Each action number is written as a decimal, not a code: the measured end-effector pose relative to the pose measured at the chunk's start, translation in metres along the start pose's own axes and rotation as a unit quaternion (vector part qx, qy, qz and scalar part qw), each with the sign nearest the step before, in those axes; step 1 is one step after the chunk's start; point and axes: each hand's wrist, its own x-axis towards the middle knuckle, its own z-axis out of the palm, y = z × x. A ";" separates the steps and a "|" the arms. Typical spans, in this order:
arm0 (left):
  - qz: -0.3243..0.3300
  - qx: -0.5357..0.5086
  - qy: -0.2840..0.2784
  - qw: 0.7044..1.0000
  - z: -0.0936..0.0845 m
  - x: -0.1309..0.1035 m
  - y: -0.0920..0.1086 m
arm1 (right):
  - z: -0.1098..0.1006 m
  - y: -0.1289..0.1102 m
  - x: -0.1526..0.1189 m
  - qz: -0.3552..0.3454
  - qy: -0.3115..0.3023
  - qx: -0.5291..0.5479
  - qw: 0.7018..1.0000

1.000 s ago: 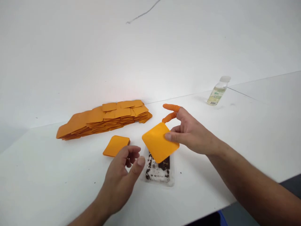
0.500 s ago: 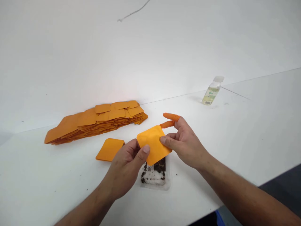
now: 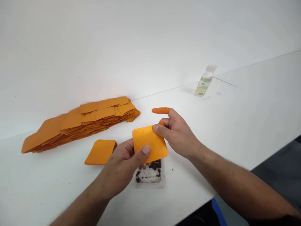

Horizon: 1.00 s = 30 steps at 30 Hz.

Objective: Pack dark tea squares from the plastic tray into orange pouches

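Observation:
Between my two hands is a yellow-orange square piece with rounded corners [image 3: 150, 142], thin like a sheet. My left hand [image 3: 128, 160] pinches its lower left part, thumb on top. At the upper edge my right hand [image 3: 175, 131] grips it between the thumb and a bent finger. Orange finger cots [image 3: 161, 110] cover two right fingers; the index finger points out, off the sheet. Below the sheet sits a clear plastic tray [image 3: 162, 183] with dark brown crumbs, partly hidden. A small stack of similar orange squares [image 3: 100, 152] lies left of my left hand.
A long, overlapping pile of orange squares [image 3: 94, 117] lies along the wall at the left. Further back at the right stands a tilted-looking bottle [image 3: 204, 83] of pale yellow liquid with a white cap. The white table's edge [image 3: 231, 185] runs across the lower right.
The sheet has turned slightly in my hands. My right thumb has shifted to its upper edge, and one covered finger has bent in behind it. The whole view has shifted a little.

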 end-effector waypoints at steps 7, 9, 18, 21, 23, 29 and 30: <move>-0.004 -0.041 -0.041 0.998 0.003 0.007 -0.010 | -0.002 -0.002 0.004 0.052 0.014 0.016 0.998; -0.003 -0.035 -0.007 0.999 0.003 0.008 -0.012 | -0.004 0.000 0.002 0.062 -0.010 0.027 0.998; 0.011 -0.093 0.090 0.991 0.003 0.011 -0.005 | -0.002 0.006 -0.017 0.050 -0.128 0.027 0.990; 0.008 -0.100 0.099 0.990 0.006 0.013 -0.007 | 0.004 0.010 -0.019 0.025 -0.098 0.047 0.994; 0.009 -0.111 0.094 0.989 0.010 0.013 -0.008 | 0.007 0.013 -0.020 0.011 -0.087 0.073 0.993; 0.036 -0.070 0.034 0.996 0.024 0.003 -0.006 | 0.011 0.018 -0.016 -0.050 -0.036 0.130 0.990; 0.036 -0.051 0.023 0.998 0.025 0.002 -0.005 | 0.012 0.018 -0.016 -0.053 -0.027 0.134 0.989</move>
